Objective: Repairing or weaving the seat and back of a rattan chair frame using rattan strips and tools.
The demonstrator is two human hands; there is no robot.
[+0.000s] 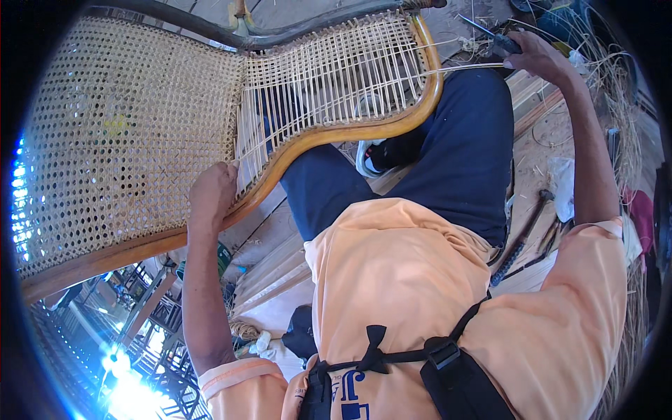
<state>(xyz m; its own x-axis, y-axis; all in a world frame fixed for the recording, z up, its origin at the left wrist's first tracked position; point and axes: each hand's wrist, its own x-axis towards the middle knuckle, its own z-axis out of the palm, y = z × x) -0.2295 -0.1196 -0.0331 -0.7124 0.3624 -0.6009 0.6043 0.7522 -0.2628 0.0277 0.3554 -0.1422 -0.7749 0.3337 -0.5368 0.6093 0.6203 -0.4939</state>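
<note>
A curved wooden chair frame [413, 124] lies across my lap, with a cane panel [140, 119] that is tightly woven at the left. Toward the right, the cane strands [336, 77] are open and more loosely laced. My left hand [213, 190] is closed at the inner edge of the frame, its fingertips pinching a cane strand where the close weave meets the open part. Out to the right, my right hand [542, 57] is closed around the dark handle of an awl [505, 43] with a thin metal shaft. A pale cane strand [469, 67] runs taut from that hand to the frame.
Loose cane fibres [616, 140] hang and lie along the right side. A dark-handled tool [521, 238] rests on the boards by my right leg. Wooden planks [273, 273] lie under me, and dark metal frames [168, 357] stand at the lower left.
</note>
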